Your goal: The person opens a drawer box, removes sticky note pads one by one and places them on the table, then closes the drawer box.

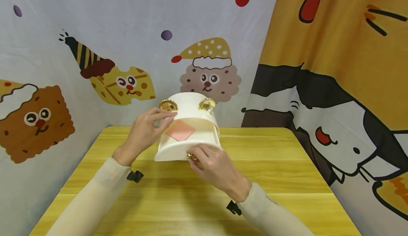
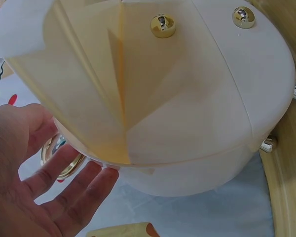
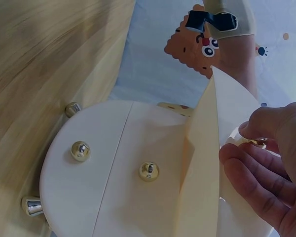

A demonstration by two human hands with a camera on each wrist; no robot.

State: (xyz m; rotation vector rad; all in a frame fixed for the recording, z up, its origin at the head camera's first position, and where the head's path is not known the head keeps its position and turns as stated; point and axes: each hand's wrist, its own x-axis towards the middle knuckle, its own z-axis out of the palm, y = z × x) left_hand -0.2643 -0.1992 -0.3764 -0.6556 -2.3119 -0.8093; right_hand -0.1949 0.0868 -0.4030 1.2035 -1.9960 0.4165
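Note:
A white rounded cabinet (image 1: 188, 105) stands on the table, with a gold ring (image 1: 166, 105) on each side of its top. Its uppermost drawer (image 1: 170, 151) is pulled out, and a flat pink square (image 1: 180, 131) lies inside. My right hand (image 1: 218, 167) pinches the small gold knob (image 1: 190, 156) on that drawer's front. At the cabinet's upper left, my left hand (image 1: 143, 131) touches the edge with extended fingertips, near the ring. Lower down, two more fronts carry gold knobs (image 3: 149, 171) and appear closed in the right wrist view.
Short metallic legs (image 3: 32, 206) hold the cabinet off the wooden table (image 1: 255, 179). Behind it hangs a cloth (image 1: 134, 27) printed with cartoon food, and an orange cloth (image 1: 344, 51) with animal drawings hangs at the right.

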